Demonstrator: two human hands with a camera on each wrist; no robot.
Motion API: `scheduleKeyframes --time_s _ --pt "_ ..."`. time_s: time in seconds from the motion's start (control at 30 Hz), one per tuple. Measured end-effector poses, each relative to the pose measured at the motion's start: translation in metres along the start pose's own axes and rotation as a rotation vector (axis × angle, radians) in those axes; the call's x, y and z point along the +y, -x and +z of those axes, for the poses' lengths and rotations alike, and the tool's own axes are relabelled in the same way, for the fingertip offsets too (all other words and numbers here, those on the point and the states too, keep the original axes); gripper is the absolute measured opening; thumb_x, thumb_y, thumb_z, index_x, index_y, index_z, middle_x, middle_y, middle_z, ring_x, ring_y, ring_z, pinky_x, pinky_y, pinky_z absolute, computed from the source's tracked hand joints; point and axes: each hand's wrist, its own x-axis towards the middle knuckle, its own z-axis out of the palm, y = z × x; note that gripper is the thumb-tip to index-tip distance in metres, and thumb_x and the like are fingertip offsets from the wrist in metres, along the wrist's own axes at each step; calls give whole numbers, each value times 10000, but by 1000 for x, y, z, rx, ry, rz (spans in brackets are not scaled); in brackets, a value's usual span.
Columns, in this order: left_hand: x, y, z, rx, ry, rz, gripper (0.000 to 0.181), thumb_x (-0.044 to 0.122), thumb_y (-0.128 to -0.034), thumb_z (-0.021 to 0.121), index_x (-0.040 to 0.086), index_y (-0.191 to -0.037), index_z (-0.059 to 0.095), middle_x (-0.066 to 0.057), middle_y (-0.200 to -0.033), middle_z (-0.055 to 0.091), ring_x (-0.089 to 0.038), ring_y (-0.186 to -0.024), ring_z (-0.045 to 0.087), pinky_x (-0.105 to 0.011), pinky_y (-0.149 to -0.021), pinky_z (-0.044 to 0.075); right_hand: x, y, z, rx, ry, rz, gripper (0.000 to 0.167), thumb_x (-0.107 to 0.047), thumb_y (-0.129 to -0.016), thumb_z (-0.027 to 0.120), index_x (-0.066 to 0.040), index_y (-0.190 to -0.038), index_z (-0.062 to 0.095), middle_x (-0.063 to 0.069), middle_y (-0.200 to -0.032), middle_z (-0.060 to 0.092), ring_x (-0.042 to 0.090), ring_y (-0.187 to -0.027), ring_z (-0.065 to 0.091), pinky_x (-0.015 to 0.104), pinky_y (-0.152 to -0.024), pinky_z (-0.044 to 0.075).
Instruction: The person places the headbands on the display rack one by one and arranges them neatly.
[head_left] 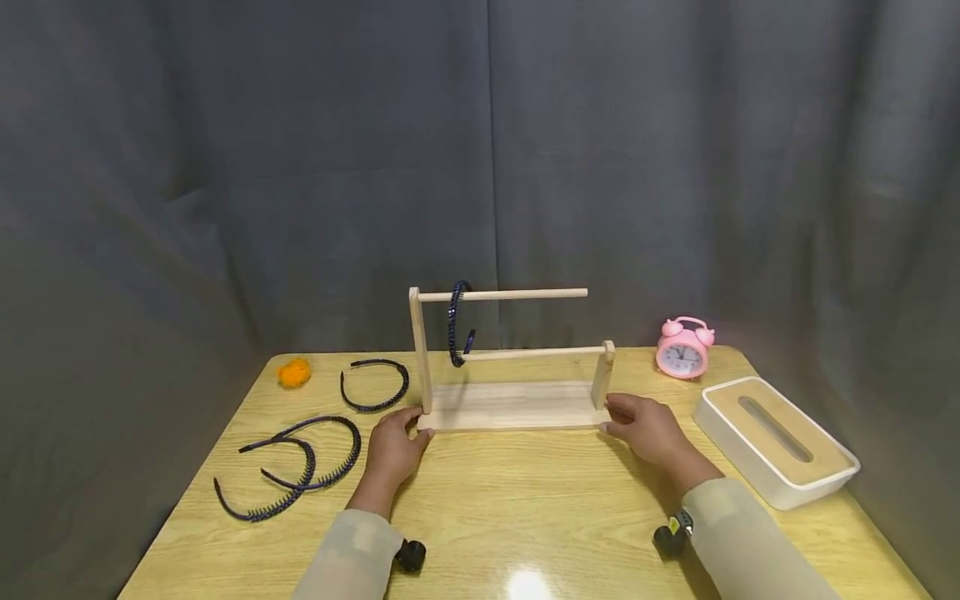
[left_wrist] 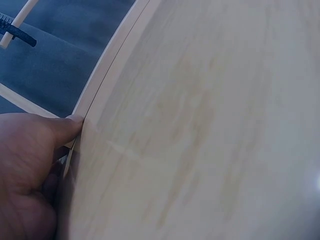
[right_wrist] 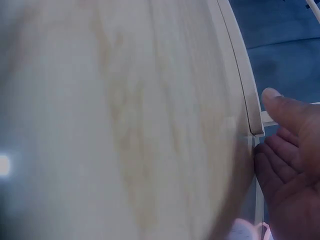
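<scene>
A pale wooden rack (head_left: 517,406) stands mid-table, with a flat base, two end posts and two rods. From its upper rod (head_left: 525,294) hangs a dark blue toothed headband (head_left: 453,325), whose lower part reaches the free left end of the lower rod (head_left: 540,353). My left hand (head_left: 395,450) grips the base's left front corner; in the left wrist view its thumb (left_wrist: 67,127) presses the base edge. At the right end, my right hand (head_left: 648,429) is beside the base corner with loosely bent fingers. A small gap shows between right thumb (right_wrist: 287,112) and base.
Several dark headbands lie at left: two overlapping ones (head_left: 348,458) near the front and another (head_left: 405,387) behind. An orange fluffy ball (head_left: 294,372) sits at the back left. A pink alarm clock (head_left: 682,354) and a white tissue box (head_left: 780,437) with wooden lid stand at right.
</scene>
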Motion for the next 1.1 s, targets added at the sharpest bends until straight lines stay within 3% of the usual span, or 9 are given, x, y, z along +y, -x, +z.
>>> scheduleKeyframes --time_s 0.1,0.33,0.67,0.87,0.97,1.1 --pt "2 -2 0 12 -8 8 475 217 -1030 787 59 -1467 688 -227 -1492 657 -470 -1444 561 -623 -1213 465 1 -5 -1 28 30 -24 479 -196 -983 830 -39 -1422 722 185 -1344 769 418 -1295 711 624 -1131 531" --pt "4 -6 -2 8 -15 11 472 223 -1030 789 65 -1465 695 -221 -1488 666 -464 -1440 568 -617 -1216 464 5 -4 2 59 25 22 421 -205 -979 834 -78 -1374 767 124 -1226 824 408 -1265 725 628 -1119 528" --pt "7 -9 0 19 -13 27 467 216 -1022 796 60 -1452 704 -225 -1486 669 -461 -1445 570 -612 -1221 464 12 -6 3 95 7 47 409 -207 -988 829 -76 -1371 770 127 -1217 825 389 -1239 741 615 -1113 539" --pt "10 -8 0 -42 -19 10 532 229 -1037 781 64 -1523 644 -221 -1538 633 -456 -1474 549 -615 -1221 468 16 -2 5 89 5 59 406 -200 -991 823 -62 -1369 767 134 -1230 820 392 -1233 742 620 -1112 541" --pt "12 -1 -10 -51 -89 30 575 244 -1047 768 38 -1557 599 -232 -1520 643 -464 -1462 560 -617 -1204 485 17 -1 8 83 -6 62 400 -192 -991 823 -63 -1366 768 132 -1222 822 374 -1206 755 608 -1094 557" --pt "13 13 -37 46 -269 60 568 236 -1043 761 -30 -1519 603 -287 -1470 656 -509 -1425 567 -643 -1195 476 14 -1 10 76 -11 50 396 -197 -993 824 -68 -1364 771 118 -1208 827 347 -1178 767 592 -1076 574"
